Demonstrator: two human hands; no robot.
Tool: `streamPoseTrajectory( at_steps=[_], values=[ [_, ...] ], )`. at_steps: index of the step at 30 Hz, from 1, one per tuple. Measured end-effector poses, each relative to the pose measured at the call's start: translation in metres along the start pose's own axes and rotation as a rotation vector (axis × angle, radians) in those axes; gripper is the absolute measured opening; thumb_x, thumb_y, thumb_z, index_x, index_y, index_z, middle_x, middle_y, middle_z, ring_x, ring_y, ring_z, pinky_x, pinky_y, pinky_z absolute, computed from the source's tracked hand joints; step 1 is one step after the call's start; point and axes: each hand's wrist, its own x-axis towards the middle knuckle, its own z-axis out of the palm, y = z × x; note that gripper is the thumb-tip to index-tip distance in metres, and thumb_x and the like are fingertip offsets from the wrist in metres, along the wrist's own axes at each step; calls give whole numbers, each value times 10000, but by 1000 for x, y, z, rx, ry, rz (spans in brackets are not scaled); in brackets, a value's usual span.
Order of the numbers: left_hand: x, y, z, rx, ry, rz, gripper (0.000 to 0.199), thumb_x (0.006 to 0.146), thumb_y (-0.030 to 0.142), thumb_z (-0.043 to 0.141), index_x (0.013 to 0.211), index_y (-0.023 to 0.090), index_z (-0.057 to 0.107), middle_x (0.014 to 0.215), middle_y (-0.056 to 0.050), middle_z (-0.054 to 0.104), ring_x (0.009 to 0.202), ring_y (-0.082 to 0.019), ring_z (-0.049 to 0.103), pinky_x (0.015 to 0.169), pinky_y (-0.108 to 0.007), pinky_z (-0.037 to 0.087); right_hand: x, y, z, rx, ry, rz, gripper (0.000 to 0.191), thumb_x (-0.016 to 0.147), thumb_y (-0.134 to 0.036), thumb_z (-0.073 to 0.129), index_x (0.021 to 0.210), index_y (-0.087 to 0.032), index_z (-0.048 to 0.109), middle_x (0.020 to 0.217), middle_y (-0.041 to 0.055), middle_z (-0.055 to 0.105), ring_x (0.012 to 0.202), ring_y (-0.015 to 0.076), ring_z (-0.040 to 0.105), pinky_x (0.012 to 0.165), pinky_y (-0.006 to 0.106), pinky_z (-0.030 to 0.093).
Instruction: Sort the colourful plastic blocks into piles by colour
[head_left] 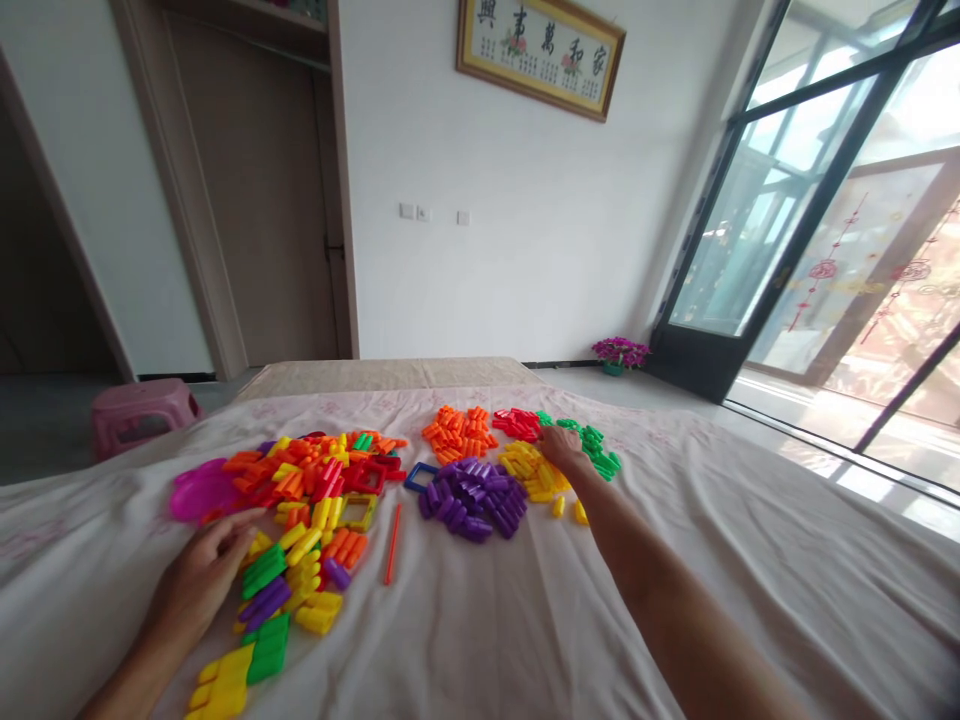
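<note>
My left hand (206, 565) is at the left edge of a mixed pile of plastic building blocks (304, 470), fingers stretched out and apart, with nothing visible in it. Beside its fingertips lie green blocks (264, 572) and purple blocks (266, 602). My right hand (564, 447) reaches to the far side of the cloth, its fingers drawn together; whatever they hold is hidden. Around it are piles sorted by colour: red blocks (516, 424), green blocks (592, 440) and yellow blocks (532, 472). Nearer to me is a purple block pile (476, 498), with orange blocks (457, 432) behind it.
A pale cloth (480, 640) with folds covers the surface. On it lie an orange stick (393, 545), a blue square frame (420, 477), a yellow frame (358, 513) and a magenta round piece (199, 490). A pink stool (144, 412) stands to the left.
</note>
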Motion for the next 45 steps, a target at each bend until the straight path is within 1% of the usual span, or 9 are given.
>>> streamPoseTrajectory(
  at_steps=[8, 12, 16, 20, 23, 27, 34, 40, 45],
  values=[
    [1, -2, 0, -36, -10, 24, 458, 778, 489, 527, 1087, 204, 709, 1127, -78, 723, 1032, -272, 664, 899, -367, 528, -9, -6, -26, 87, 41, -26, 345, 840, -200, 546, 1158, -200, 681, 1148, 106, 700, 1051, 222, 645, 837, 281, 439],
    [1, -1, 1, -66, -4, 41, 459, 788, 501, 511, 1064, 190, 705, 1166, -88, 707, 1089, -267, 639, 965, -370, 489, -27, -19, -41, 198, 26, -201, 323, 806, -223, 602, 1108, -240, 715, 1121, 32, 717, 1018, 185, 652, 797, 227, 445],
    [-1, 0, 0, -98, -11, 7, 513, 807, 517, 496, 1138, 172, 682, 1197, -91, 692, 1074, -258, 637, 957, -363, 482, -50, -40, -48, 272, 95, -274, 274, 788, -260, 658, 1046, -229, 743, 1109, 46, 721, 1021, 214, 651, 840, 262, 461],
    [-2, 0, 0, -139, 9, -18, 520, 819, 497, 498, 1175, 160, 673, 1155, -85, 708, 997, -240, 656, 864, -324, 507, -85, -87, -48, 445, 214, -386, 238, 846, -232, 598, 1038, -215, 738, 1051, 48, 735, 964, 196, 668, 845, 278, 481],
    [-2, -1, 1, -144, 35, -12, 494, 818, 472, 507, 1157, 161, 688, 1109, -80, 722, 961, -232, 662, 821, -309, 509, -123, -140, -42, 621, 129, -651, 250, 864, -191, 568, 1057, -214, 726, 1032, 31, 737, 935, 176, 674, 843, 273, 495],
    [0, -4, 1, -131, 39, -4, 479, 814, 469, 516, 1133, 164, 704, 1067, -78, 732, 930, -232, 665, 805, -307, 511, -161, -213, -24, 630, 36, -936, 366, 843, -117, 575, 1171, -234, 691, 1133, 42, 705, 1071, 188, 632, 955, 292, 463],
    [4, -6, -2, -110, 35, 5, 450, 802, 459, 532, 1100, 183, 726, 1070, -71, 744, 978, -244, 668, 864, -311, 504, -164, -288, -7, 423, -1, -948, 394, 873, -311, 642, 1267, -300, 640, 1240, 49, 647, 1132, 230, 585, 938, 334, 465],
    [6, -12, 0, -111, 13, 11, 452, 813, 470, 526, 1109, 189, 720, 1104, -66, 737, 1016, -246, 659, 866, -307, 500, -169, -294, -7, 379, 63, -862, 380, 851, -381, 664, 1206, -248, 664, 1065, 67, 685, 1029, 232, 605, 900, 337, 462],
    [8, -18, 2, -123, 9, 4, 454, 790, 492, 541, 1086, 203, 729, 1090, -49, 742, 961, -235, 668, 800, -288, 517, -166, -247, -21, 481, 158, -757, 454, 821, -388, 695, 1251, -258, 632, 1127, 56, 680, 1044, 220, 605, 920, 320, 445]
  ],
)
